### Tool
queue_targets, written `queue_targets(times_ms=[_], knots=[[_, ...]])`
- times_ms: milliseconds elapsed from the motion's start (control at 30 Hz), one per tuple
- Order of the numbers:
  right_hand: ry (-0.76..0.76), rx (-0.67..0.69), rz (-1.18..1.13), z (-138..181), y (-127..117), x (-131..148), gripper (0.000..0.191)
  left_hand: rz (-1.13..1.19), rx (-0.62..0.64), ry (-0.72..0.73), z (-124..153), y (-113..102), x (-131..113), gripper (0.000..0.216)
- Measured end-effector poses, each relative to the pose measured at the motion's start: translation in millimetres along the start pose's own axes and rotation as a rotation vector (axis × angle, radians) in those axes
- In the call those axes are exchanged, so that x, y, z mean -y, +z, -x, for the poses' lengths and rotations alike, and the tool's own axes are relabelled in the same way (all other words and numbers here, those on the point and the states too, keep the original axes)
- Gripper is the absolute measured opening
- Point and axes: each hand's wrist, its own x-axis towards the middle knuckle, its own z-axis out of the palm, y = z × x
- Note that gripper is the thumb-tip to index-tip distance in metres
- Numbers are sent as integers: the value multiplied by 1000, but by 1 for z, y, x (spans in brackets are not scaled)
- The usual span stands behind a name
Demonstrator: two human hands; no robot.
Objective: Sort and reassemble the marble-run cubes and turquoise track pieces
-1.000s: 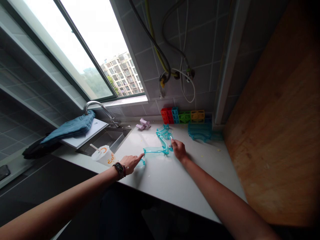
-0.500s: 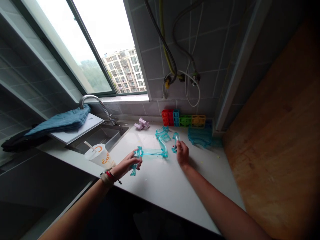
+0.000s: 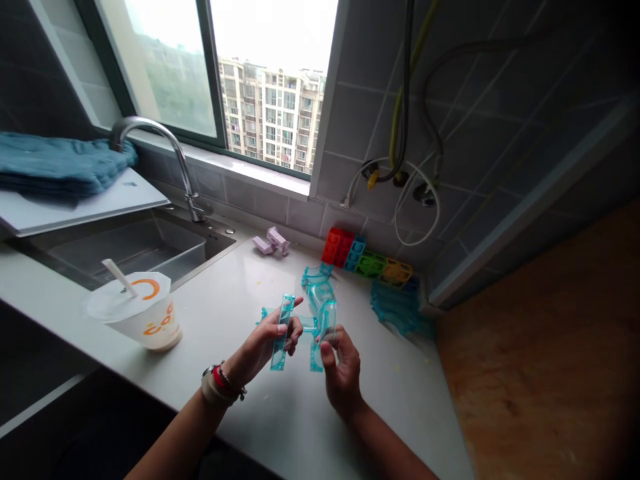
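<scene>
My left hand [image 3: 265, 340] grips a straight, see-through teal track piece [image 3: 283, 337], pinched under the thumb and held upright above the counter [image 3: 280, 400]. Just to its right, my right hand [image 3: 346, 373] holds a curved teal track piece [image 3: 328, 315] between thumb and fingers. The two held pieces are close together but apart. Behind the hands, more teal track pieces [image 3: 319, 293] lie on the counter in a bent line, partly hidden by the fingers.
A drink cup with a straw [image 3: 145, 320] stands left of my hands. Beyond it are the sink [image 3: 195, 257] and tap [image 3: 187, 180]. Pink pieces [image 3: 276, 241], red blocks [image 3: 338, 247], green [image 3: 371, 265] and yellow blocks [image 3: 397, 271] sit along the wall, near stacked teal pieces [image 3: 395, 310].
My right hand has come left and nearer to me with its curved piece, close beside my left hand. The piece in my left hand is now more upright. The view has shifted closer.
</scene>
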Motion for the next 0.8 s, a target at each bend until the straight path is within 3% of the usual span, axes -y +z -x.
queue_targets(times_ms=[167,367,533,800], knots=[[-83,184,44,10,11,0,15,130,-55,-64,10,-7,9,69],[-80,161,7,12,13,-6,22,204,-92,-77,6,-3,28,58],[-93,228,-12,13,13,-8,28,235,38,-27,6,-9,46,52],[-140,311,5,15,11,-15,40,340,82,-59,8,-6,29,45]])
